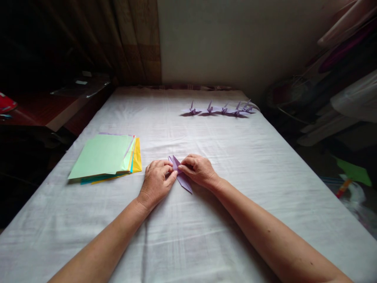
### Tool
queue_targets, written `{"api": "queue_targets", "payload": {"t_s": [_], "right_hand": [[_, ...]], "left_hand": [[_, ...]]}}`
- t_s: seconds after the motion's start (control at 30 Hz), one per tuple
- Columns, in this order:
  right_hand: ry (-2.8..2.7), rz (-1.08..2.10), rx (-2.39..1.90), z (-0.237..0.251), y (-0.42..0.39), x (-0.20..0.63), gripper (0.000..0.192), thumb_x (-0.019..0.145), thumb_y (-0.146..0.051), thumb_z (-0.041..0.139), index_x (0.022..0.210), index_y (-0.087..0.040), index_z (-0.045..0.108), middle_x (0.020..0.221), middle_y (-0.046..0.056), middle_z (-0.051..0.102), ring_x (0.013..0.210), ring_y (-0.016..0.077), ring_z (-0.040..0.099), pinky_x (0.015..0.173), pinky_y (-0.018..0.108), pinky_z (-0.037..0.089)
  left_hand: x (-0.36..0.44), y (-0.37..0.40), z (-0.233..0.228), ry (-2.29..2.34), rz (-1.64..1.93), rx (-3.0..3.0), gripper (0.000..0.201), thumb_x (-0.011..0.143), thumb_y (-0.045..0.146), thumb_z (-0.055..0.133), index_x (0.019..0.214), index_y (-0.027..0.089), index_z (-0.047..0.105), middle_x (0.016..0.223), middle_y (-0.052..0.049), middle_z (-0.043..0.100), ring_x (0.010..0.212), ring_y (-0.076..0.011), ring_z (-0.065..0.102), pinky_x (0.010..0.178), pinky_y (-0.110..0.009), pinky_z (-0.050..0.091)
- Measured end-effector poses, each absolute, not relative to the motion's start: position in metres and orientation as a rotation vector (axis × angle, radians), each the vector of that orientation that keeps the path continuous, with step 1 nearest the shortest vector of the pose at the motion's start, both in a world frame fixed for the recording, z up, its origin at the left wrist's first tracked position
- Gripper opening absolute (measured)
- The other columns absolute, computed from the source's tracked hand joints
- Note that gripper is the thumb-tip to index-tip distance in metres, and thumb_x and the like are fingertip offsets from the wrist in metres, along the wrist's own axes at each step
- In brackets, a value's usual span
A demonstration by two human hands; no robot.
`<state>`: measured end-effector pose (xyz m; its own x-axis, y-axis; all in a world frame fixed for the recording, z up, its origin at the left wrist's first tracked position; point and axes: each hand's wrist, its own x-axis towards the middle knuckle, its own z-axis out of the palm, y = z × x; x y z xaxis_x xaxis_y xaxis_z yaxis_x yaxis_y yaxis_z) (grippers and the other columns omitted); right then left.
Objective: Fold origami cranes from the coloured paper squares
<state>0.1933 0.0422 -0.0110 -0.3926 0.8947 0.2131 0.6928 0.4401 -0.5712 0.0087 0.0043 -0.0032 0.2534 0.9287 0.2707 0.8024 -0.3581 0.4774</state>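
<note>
A partly folded piece of purple origami paper (184,182) lies at the middle of the cloth-covered table, with narrow pointed ends toward and away from me. My left hand (157,177) is closed on its left edge, thumb and fingers pinching it. From the other side, my right hand (198,169) pinches the paper near its upper part, fingers curled. The fingers hide the paper's middle folds. To the left of my left hand rests a stack of coloured paper sheets (100,155), pale green on top, with yellow and blue edges showing beneath.
Several folded purple paper cranes (209,109) stand in a row at the table's far right. A white cloth (250,204) covers the table. Beyond its left edge is a brown wooden surface (38,108); hanging fabrics (356,98) and a green paper piece (353,171) are on the right.
</note>
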Motion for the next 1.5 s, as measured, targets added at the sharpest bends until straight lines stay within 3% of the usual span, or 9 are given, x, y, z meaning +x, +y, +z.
{"api": "queue_targets", "payload": {"t_s": [0.1, 0.23, 0.33, 0.47, 0.63, 0.73, 1.1, 1.5], "right_hand": [[-2.213, 0.52, -1.318, -0.011, 0.044, 0.194, 0.016, 0.088, -0.031, 0.065, 0.076, -0.022, 0.071, 0.077, 0.001, 0.067, 0.07, 0.0132, 0.061, 0.063, 0.024, 0.042], [-2.243, 0.665, -1.09, -0.01, 0.044, 0.206, 0.016, 0.092, -0.024, 0.057, 0.09, -0.021, 0.073, 0.088, 0.004, 0.07, 0.08, 0.0136, 0.064, 0.074, 0.024, 0.049], [-2.222, 0.664, -0.984, -0.011, 0.042, 0.213, 0.015, 0.091, -0.02, 0.059, 0.096, -0.021, 0.073, 0.096, 0.006, 0.069, 0.089, 0.0154, 0.065, 0.082, 0.027, 0.05], [-2.189, 0.598, -1.013, -0.014, 0.037, 0.212, 0.017, 0.087, -0.02, 0.063, 0.102, -0.021, 0.072, 0.1, 0.007, 0.068, 0.089, 0.0161, 0.064, 0.081, 0.028, 0.051], [-2.129, 0.579, -1.105, -0.016, 0.036, 0.202, 0.004, 0.083, -0.022, 0.068, 0.081, -0.021, 0.072, 0.09, 0.004, 0.069, 0.084, 0.0159, 0.064, 0.08, 0.028, 0.05], [-2.101, 0.519, -1.177, -0.014, 0.035, 0.197, 0.007, 0.082, -0.019, 0.067, 0.075, -0.021, 0.069, 0.086, 0.003, 0.068, 0.081, 0.0162, 0.063, 0.079, 0.029, 0.049], [-2.035, 0.439, -1.293, -0.015, -0.003, 0.189, 0.018, 0.087, -0.021, 0.059, 0.07, -0.021, 0.065, 0.086, 0.004, 0.068, 0.082, 0.0179, 0.061, 0.082, 0.034, 0.044], [-1.948, 0.346, -1.464, -0.02, -0.005, 0.185, 0.01, 0.085, -0.024, 0.065, 0.075, -0.022, 0.063, 0.092, 0.005, 0.067, 0.092, 0.0221, 0.059, 0.084, 0.037, 0.041]], "left_hand": [[0.008, 0.005, -0.003, 1.61, 0.748, 2.271, 0.016, 0.086, 0.032, 0.06, 0.074, 0.023, 0.066, 0.101, -0.003, 0.07, 0.101, -0.0238, 0.059, 0.091, -0.041, 0.044], [0.009, 0.007, -0.003, 1.635, 0.726, 2.243, 0.015, 0.086, 0.03, 0.06, 0.074, 0.022, 0.066, 0.1, -0.003, 0.07, 0.1, -0.0242, 0.059, 0.091, -0.042, 0.045], [0.01, 0.009, -0.003, 1.659, 0.694, 2.229, 0.015, 0.085, 0.029, 0.06, 0.073, 0.022, 0.066, 0.1, -0.004, 0.069, 0.1, -0.0248, 0.059, 0.09, -0.042, 0.045], [0.011, 0.012, -0.001, 1.691, 0.636, 2.247, 0.017, 0.085, 0.03, 0.06, 0.07, 0.022, 0.065, 0.099, -0.004, 0.069, 0.099, -0.0258, 0.058, 0.09, -0.044, 0.045], [0.011, 0.014, -0.001, 1.688, 0.627, 2.276, 0.016, 0.085, 0.031, 0.06, 0.073, 0.023, 0.067, 0.099, -0.003, 0.07, 0.099, -0.0256, 0.058, 0.09, -0.044, 0.044], [0.011, 0.013, -0.001, 1.694, 0.645, 2.273, 0.017, 0.085, 0.031, 0.059, 0.073, 0.023, 0.067, 0.1, -0.003, 0.07, 0.098, -0.0252, 0.059, 0.09, -0.044, 0.044], [-0.001, 0.003, 0.001, 1.48, 0.641, 2.326, 0.016, 0.087, 0.029, 0.058, 0.074, 0.023, 0.066, 0.112, -0.003, 0.068, 0.111, -0.0249, 0.055, 0.098, -0.044, 0.039], [0.008, 0.002, 0.005, 1.556, 0.651, 2.297, 0.019, 0.085, 0.03, 0.061, 0.067, 0.023, 0.064, 0.109, -0.003, 0.069, 0.107, -0.025, 0.056, 0.098, -0.045, 0.039]]}}
